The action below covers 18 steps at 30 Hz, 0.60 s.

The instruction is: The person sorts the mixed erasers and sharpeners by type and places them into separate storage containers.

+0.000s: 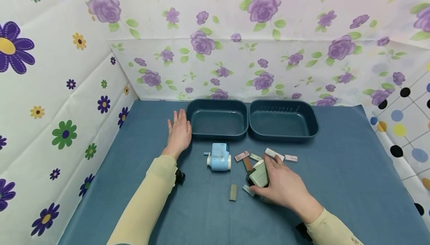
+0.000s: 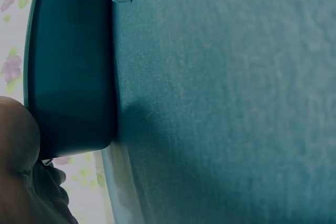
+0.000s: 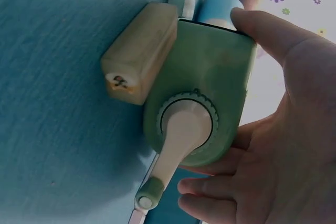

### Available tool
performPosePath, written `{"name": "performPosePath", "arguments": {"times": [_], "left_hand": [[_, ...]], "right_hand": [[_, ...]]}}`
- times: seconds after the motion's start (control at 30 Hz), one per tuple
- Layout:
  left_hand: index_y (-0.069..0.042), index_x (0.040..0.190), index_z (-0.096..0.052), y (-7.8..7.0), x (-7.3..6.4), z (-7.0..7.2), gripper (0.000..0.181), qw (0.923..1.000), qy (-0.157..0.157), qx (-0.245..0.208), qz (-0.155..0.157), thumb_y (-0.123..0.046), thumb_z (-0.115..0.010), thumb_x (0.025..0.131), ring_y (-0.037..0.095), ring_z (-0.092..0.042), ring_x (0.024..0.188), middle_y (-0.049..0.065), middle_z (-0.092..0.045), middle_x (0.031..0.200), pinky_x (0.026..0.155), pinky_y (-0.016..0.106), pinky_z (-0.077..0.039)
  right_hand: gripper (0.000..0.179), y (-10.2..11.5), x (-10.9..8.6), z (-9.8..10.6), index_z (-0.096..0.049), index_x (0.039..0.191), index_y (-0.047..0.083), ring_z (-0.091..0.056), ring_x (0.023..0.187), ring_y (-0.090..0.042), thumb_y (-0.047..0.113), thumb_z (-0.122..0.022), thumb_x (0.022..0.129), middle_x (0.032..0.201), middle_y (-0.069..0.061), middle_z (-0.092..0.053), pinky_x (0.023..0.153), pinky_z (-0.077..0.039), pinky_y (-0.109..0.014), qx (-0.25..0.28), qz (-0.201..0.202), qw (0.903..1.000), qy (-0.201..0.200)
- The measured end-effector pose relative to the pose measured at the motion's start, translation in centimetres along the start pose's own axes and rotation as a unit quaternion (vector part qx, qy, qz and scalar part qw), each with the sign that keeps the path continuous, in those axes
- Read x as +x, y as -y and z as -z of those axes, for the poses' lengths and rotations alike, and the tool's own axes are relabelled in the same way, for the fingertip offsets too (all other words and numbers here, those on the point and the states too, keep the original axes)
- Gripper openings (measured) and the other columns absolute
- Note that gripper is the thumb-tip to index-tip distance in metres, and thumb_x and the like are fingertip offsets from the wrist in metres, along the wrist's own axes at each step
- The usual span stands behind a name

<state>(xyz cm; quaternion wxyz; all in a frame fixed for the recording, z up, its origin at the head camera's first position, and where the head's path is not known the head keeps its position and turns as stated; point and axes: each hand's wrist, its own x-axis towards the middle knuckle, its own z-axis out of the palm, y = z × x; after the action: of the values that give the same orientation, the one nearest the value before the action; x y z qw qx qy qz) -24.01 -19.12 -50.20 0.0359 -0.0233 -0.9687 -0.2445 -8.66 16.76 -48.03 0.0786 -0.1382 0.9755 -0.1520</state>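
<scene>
My right hand (image 1: 283,183) grips a green crank pencil sharpener (image 1: 259,177) from its right side, thumb on one end and fingers round the other. In the right wrist view the sharpener's pale crank (image 3: 178,140) faces the camera, and a beige eraser (image 3: 139,51) lies close against its body. Whether the sharpener touches the table is hard to tell. At the left end of the left dark teal bin (image 1: 218,121), my left hand (image 1: 179,135) lies with straight fingers along the outer wall. A light blue crank sharpener (image 1: 219,157) stands between the hands.
Several small erasers lie around the green sharpener, among them a white one (image 1: 274,154), a pink one (image 1: 242,156) and a grey-green one (image 1: 233,192). A second teal bin (image 1: 282,125) sits beside the first, near the flowered back wall (image 1: 235,69).
</scene>
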Motion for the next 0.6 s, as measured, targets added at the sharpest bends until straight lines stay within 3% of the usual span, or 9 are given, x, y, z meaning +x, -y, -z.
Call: {"name": "performPosePath", "arguments": {"times": [0.23, 0.47, 0.6], "left_hand": [[0.006, 0.168, -0.020, -0.49, 0.16, 0.19, 0.058, 0.9999, 0.005, 0.014, 0.006, -0.020, -0.035, 0.118, 0.035, 0.001, 0.165, 0.023, -0.019, 0.175, 0.129, 0.065, -0.003], [0.007, 0.168, -0.018, -0.62, 0.24, -0.02, 0.059, 0.9995, 0.012, 0.026, 0.010, -0.020, -0.035, 0.118, 0.038, -0.007, 0.164, 0.024, -0.021, 0.174, 0.130, 0.061, -0.004], [0.008, 0.167, -0.020, -0.55, 0.35, 0.20, 0.058, 0.9991, 0.008, 0.042, 0.006, -0.019, -0.035, 0.118, 0.040, -0.010, 0.163, 0.025, -0.023, 0.174, 0.130, 0.062, -0.006]], "right_hand": [[0.100, 0.10, 0.56, 0.02, -0.046, 0.159, -0.002, -0.041, 0.150, -0.048, 0.054, -0.083, 0.085, 0.157, -0.025, -0.052, 0.097, -0.055, -0.063, 0.016, -0.009, 0.9997, 0.014], [0.095, -0.39, 0.75, -0.23, -0.050, 0.157, 0.000, -0.041, 0.150, -0.048, 0.046, -0.085, 0.081, 0.155, -0.024, -0.054, 0.086, -0.058, -0.056, 0.028, 0.003, 0.9996, 0.007], [0.097, -0.26, 1.04, -0.04, -0.052, 0.157, 0.002, -0.042, 0.150, -0.048, 0.049, -0.089, 0.080, 0.155, -0.024, -0.054, 0.095, -0.057, -0.061, 0.030, 0.007, 0.9995, 0.009]]}}
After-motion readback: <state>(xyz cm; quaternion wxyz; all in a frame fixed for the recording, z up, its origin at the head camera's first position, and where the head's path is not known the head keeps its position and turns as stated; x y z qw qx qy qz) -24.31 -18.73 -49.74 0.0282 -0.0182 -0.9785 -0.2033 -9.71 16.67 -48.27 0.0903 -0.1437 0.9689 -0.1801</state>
